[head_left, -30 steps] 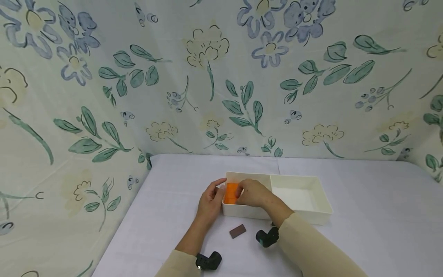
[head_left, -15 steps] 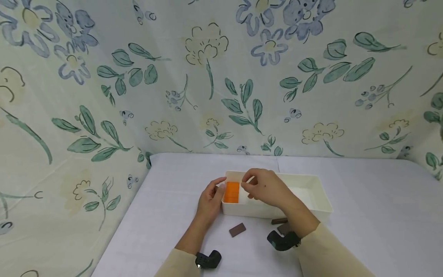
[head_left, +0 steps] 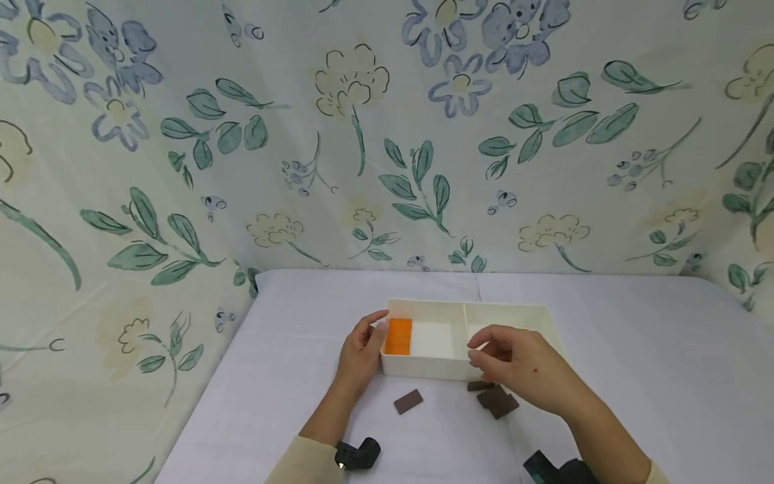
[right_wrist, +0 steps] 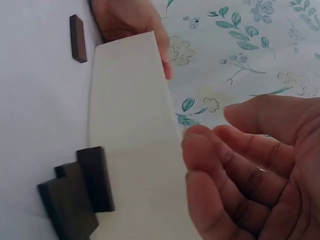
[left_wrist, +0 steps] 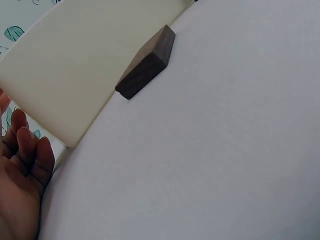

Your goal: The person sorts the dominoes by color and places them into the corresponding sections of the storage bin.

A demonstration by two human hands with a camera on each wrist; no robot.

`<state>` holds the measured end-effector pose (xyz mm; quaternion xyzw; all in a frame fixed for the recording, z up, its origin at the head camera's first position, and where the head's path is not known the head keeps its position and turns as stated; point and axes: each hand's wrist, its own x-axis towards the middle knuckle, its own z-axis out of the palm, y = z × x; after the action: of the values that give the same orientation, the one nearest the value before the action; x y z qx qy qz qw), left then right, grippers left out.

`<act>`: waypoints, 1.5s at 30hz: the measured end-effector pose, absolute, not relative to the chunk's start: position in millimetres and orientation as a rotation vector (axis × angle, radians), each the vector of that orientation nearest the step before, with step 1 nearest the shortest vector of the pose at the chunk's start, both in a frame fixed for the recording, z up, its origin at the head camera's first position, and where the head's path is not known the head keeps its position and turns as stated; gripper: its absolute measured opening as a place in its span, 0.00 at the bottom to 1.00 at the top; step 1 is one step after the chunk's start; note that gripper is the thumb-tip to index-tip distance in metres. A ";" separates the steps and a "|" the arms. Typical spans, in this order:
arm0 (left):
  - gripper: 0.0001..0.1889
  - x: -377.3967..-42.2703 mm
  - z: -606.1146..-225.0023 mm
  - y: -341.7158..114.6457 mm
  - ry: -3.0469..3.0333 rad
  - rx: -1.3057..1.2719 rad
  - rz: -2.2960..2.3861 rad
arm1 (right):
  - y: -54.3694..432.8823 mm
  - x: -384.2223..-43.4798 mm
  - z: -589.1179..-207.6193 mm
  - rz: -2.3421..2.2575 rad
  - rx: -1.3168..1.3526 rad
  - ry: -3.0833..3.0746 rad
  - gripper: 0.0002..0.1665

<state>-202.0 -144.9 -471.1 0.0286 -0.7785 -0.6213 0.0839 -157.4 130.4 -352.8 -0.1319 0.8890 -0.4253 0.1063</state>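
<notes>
A white two-compartment box (head_left: 423, 367) stands lengthwise on the table. Orange blocks (head_left: 398, 337) lie in a row against the left wall of its left compartment. My left hand (head_left: 357, 356) rests against the box's left end, its index finger reaching to the back corner. Over the right compartment's front edge hovers my right hand (head_left: 532, 370), fingers loosely bent with nothing between them. Beneath that hand, several dark brown wooden blocks (head_left: 498, 402) lie overlapping in front of the box. A single brown block (left_wrist: 147, 62) sits apart, nearer my left forearm.
The left compartment's white floor (head_left: 435, 339) shows to the right of the orange row. A thin divider (head_left: 465, 329) splits the box. White cloth (head_left: 320, 302) covers the table, and a flower-printed curtain (head_left: 302, 134) hangs behind and at the sides.
My right hand has withdrawn from beside the orange blocks, moving right and toward me, out of the left compartment. The left hand stays at the box's end. The brown pile is now in sight.
</notes>
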 end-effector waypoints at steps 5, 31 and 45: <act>0.16 -200.6 -471.9 -145.3 -2.331 0.092 -1.848 | 150.3 -153.8 -381.6 -1.140 -0.386 2.542 0.17; 0.16 -199.6 -470.4 -146.7 -2.356 0.110 -1.823 | 136.6 -147.9 -408.5 -0.991 -0.549 2.568 0.12; 0.16 -200.9 -469.9 -144.2 -2.360 0.114 -1.837 | 130.8 -147.3 -423.6 -0.879 -0.481 2.712 0.12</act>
<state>-200.9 -144.2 -469.9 0.0381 -0.7864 -0.6120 0.0745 -147.3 130.8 -423.6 -0.1652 0.9307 -0.3015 0.1249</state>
